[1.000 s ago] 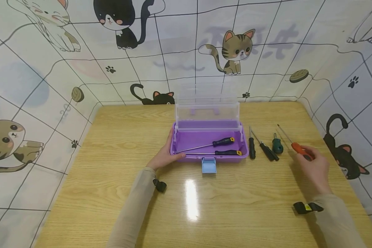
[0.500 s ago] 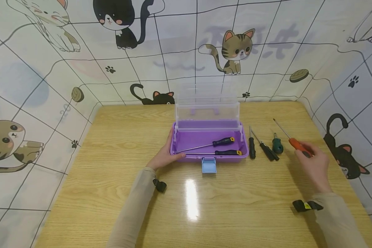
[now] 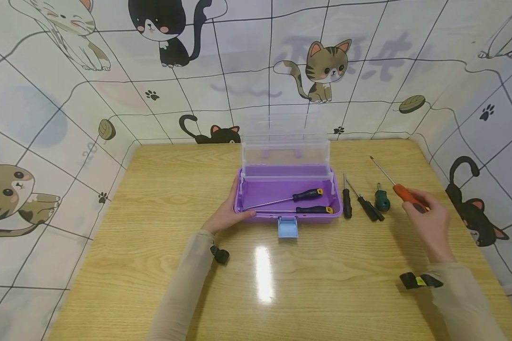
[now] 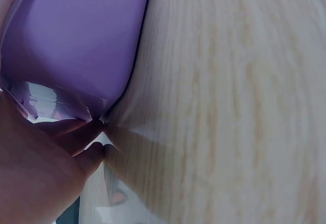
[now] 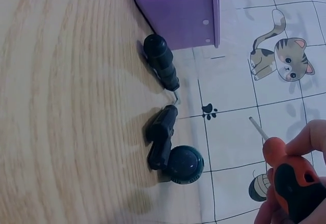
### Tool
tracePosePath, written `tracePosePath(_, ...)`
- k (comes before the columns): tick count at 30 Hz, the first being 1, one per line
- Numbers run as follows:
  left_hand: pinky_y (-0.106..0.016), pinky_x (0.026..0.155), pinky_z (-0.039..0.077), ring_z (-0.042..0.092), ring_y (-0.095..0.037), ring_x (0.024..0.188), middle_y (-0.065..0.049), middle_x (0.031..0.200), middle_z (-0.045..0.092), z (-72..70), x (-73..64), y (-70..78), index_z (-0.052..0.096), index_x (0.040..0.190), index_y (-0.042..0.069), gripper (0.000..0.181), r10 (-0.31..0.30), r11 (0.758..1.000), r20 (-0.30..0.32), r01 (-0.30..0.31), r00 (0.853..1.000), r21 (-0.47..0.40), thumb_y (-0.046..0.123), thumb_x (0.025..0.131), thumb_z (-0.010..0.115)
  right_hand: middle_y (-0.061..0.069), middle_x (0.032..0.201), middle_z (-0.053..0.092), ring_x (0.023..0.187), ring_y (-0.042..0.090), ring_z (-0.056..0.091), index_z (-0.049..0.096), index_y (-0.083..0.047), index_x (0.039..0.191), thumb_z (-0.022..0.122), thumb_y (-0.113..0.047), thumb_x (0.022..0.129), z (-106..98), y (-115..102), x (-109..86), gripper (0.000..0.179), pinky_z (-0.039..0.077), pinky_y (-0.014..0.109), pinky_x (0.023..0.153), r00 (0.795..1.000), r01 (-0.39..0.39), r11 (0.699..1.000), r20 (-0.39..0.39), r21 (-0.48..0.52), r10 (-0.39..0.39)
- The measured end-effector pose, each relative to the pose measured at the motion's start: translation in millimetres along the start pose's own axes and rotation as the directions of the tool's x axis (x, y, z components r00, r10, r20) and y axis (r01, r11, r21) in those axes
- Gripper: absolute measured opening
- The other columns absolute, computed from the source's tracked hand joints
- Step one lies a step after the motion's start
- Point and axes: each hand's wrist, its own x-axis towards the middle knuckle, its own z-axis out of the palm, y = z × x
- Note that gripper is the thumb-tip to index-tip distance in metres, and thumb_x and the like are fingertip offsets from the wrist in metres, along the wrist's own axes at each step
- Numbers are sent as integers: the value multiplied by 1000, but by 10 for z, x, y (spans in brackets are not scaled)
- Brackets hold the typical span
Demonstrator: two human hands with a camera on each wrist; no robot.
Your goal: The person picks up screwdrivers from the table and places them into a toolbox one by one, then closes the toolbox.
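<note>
Head: purple toolbox (image 3: 262, 190), lid (image 3: 285, 157) raised, holds two yellow-ended screwdrivers (image 3: 308, 194); left hand (image 3: 227, 217) grips its left end; right hand (image 3: 432, 221) grips an orange screwdriver (image 3: 403, 192), right of a stubby green screwdriver (image 3: 382, 201). Left wrist: fingers (image 4: 80, 136) curl at the box's lower corner; contents are out of frame. Right wrist: black inlay (image 5: 294, 187) shows on the orange handle; toolbox is cut off, green screwdriver's shaft hidden.
</note>
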Motion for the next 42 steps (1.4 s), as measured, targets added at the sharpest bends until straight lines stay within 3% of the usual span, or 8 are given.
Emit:
tracePosePath(9,-46,115,13,12,-25,144,3,161,-6,5,9,-41,-17,152,36,120,9,1000,-14,-9,1000,12,21,80,79,-15,97,55,83,5,49,64,-4,124,64,-10,88,50,-85,-28,37,40,10,55,998,56,998,25,37,-57)
tracePosePath(12,-47,114,13,12,-28,144,0,161,-6,3,2,-1,-17,152,32,119,12,1000,-4,-12,1000,6,18,81,78,-14,98,54,81,6,48,63,-4,125,64,-10,89,60,-107,-43,37,40,11,54,996,75,996,48,41,-77)
tracePosePath(19,-50,113,17,17,-38,142,-10,160,-6,-23,-81,267,-15,154,18,117,1,1000,27,-1,1000,-10,13,82,76,-12,102,54,77,9,49,63,-3,126,64,-11,90,77,-163,-72,37,41,13,54,986,131,990,101,53,-136)
tracePosePath(31,-49,113,16,15,-36,142,-9,160,-6,-30,-92,306,-16,153,17,116,13,1000,27,-13,1000,-12,12,82,75,-12,108,55,67,13,46,62,-6,128,62,-10,90,133,-282,-76,38,39,19,48,967,175,982,173,70,-185)
tracePosePath(35,-50,113,15,13,-35,143,-9,160,-6,-27,-70,253,-16,154,17,117,19,1000,22,-19,1000,-16,13,81,77,-12,109,56,66,12,44,62,-9,129,63,-12,91,150,-344,-94,39,38,21,48,960,182,980,200,83,-195)
tracePosePath(42,-48,114,17,18,-31,142,0,161,-4,-9,-1,3,-15,153,31,120,8,1000,-9,-7,1000,11,23,80,79,-12,107,56,67,11,47,62,-6,128,64,-8,90,219,-432,-106,38,38,20,47,933,225,965,257,133,-253)
